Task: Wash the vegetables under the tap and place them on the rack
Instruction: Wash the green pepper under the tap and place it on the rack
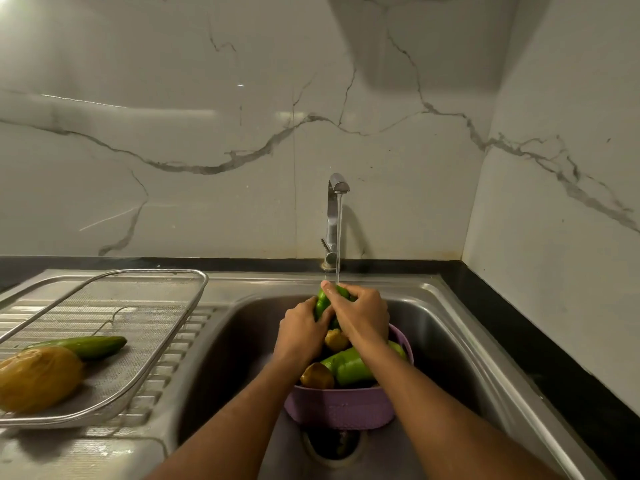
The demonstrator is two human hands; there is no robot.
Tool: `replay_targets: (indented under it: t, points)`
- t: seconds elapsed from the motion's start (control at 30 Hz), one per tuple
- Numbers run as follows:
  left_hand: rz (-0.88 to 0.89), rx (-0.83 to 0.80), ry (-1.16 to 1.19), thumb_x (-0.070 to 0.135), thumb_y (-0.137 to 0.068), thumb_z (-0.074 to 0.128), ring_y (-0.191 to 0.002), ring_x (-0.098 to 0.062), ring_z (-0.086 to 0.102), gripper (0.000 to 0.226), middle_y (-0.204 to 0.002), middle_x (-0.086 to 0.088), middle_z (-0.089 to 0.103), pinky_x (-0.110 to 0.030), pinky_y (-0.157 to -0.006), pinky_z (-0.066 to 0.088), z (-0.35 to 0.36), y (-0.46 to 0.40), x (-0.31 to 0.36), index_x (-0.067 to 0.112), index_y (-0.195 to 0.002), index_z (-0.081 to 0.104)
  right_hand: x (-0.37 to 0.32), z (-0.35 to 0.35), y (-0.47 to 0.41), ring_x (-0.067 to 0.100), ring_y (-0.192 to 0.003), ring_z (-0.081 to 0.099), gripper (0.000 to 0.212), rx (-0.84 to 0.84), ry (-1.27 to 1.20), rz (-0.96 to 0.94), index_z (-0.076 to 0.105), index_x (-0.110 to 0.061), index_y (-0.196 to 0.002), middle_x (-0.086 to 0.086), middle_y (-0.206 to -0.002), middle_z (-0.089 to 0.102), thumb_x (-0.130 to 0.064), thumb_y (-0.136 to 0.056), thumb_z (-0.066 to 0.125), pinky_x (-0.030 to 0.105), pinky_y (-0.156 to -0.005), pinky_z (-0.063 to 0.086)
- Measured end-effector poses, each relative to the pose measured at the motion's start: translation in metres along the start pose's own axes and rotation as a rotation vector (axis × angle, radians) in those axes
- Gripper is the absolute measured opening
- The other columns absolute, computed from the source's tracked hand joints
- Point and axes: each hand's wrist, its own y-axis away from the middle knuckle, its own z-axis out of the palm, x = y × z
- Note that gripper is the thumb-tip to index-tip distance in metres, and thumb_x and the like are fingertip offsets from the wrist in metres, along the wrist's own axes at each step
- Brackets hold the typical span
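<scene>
Two hands work in the steel sink [446, 323], under the running tap [333, 216]. On the drainboard sits the wire rack [145, 327], carrying a cucumber [90, 345] and a yellow vegetable [36, 377]. A purple basket [341, 405] in the sink holds more vegetables. Left hand [300, 332] and right hand [362, 315] both curl round a green pepper [325, 301] in the stream.
</scene>
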Motion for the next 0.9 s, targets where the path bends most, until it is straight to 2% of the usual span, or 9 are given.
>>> replay_targets:
  t: [0.1,0.2,0.37,0.47,0.57,0.63,0.73,0.8,0.9]
  points:
    - [0.007,-0.041,0.006,0.048,-0.101,0.057,-0.082,-0.008,0.071,0.026,-0.088,0.008,0.073,-0.043,-0.084,0.061,0.000,0.000,-0.001,0.029,-0.114,0.071,0.007,-0.001,-0.004,0.007,-0.063,0.069,0.043,-0.011,0.010,0.023,0.077,-0.029,-0.081,-0.013,-0.066,0.071,-0.071,-0.084,0.068,0.036,-0.063,0.063]
    - [-0.027,-0.099,0.022,0.053,-0.099,0.059,-0.081,-0.010,0.071,0.025,-0.085,0.008,0.074,-0.045,-0.084,0.060,-0.002,-0.004,-0.002,0.032,-0.101,0.073,0.012,-0.008,-0.010,0.011,-0.069,0.073,0.040,-0.138,-0.043,0.062,0.080,-0.025,-0.101,-0.012,-0.080,0.074,-0.061,-0.090,0.068,0.038,-0.062,0.065]
    - [-0.071,-0.171,-0.013,0.053,-0.098,0.061,-0.075,-0.017,0.072,0.026,-0.076,0.005,0.073,-0.046,-0.082,0.061,-0.003,-0.007,-0.005,0.033,-0.082,0.067,0.015,-0.020,-0.016,0.029,-0.094,0.073,0.031,-0.355,-0.206,0.220,0.074,-0.013,-0.114,0.004,-0.108,0.069,-0.038,-0.102,0.062,0.046,-0.065,0.066]
    - [-0.050,-0.169,0.035,0.049,-0.098,0.062,-0.075,-0.013,0.071,0.018,-0.081,0.006,0.074,-0.046,-0.084,0.061,-0.003,-0.008,-0.006,0.033,-0.098,0.071,0.018,-0.016,-0.015,0.027,-0.101,0.071,0.038,-0.336,-0.259,0.216,0.072,-0.015,-0.126,0.006,-0.117,0.071,-0.040,-0.097,0.069,0.046,-0.066,0.066]
    - [-0.045,-0.169,0.066,0.048,-0.098,0.062,-0.077,-0.012,0.071,0.027,-0.086,0.006,0.075,-0.046,-0.083,0.062,-0.002,-0.006,-0.004,0.029,-0.115,0.070,0.020,-0.013,-0.012,0.014,-0.085,0.075,0.045,-0.196,-0.210,0.103,0.077,-0.020,-0.118,-0.004,-0.094,0.077,-0.049,-0.083,0.083,0.041,-0.058,0.065]
    - [-0.035,-0.153,0.088,0.046,-0.099,0.062,-0.075,-0.014,0.072,0.024,-0.087,0.005,0.075,-0.043,-0.079,0.063,-0.001,-0.005,-0.002,0.031,-0.116,0.069,0.020,-0.012,-0.012,0.012,-0.083,0.075,0.045,-0.170,-0.217,0.091,0.078,-0.021,-0.114,-0.007,-0.093,0.077,-0.050,-0.080,0.084,0.039,-0.056,0.065]
    - [-0.031,-0.133,0.179,0.035,-0.100,0.064,-0.069,-0.015,0.073,0.021,-0.088,0.000,0.074,-0.033,-0.068,0.063,-0.004,-0.004,0.001,0.022,-0.116,0.068,0.017,-0.014,-0.017,0.019,-0.095,0.073,0.041,-0.259,-0.327,0.146,0.075,-0.016,-0.122,0.001,-0.113,0.075,-0.039,-0.088,0.080,0.044,-0.064,0.066]
    - [-0.045,-0.131,0.255,0.029,-0.099,0.066,-0.076,-0.013,0.075,0.025,-0.094,-0.001,0.075,-0.034,-0.072,0.064,-0.005,-0.004,0.002,0.016,-0.121,0.068,0.016,-0.015,-0.019,0.024,-0.104,0.070,0.036,-0.321,-0.401,0.197,0.073,-0.016,-0.126,0.004,-0.125,0.071,-0.032,-0.094,0.075,0.045,-0.068,0.066]
    - [-0.061,-0.146,0.351,0.022,-0.098,0.068,-0.092,-0.011,0.075,0.037,-0.108,0.000,0.074,-0.029,-0.076,0.063,-0.007,-0.004,0.001,0.015,-0.134,0.063,0.014,-0.017,-0.019,0.029,-0.107,0.067,0.029,-0.320,-0.500,0.279,0.073,-0.020,-0.126,0.005,-0.121,0.068,-0.033,-0.100,0.066,0.042,-0.068,0.065]
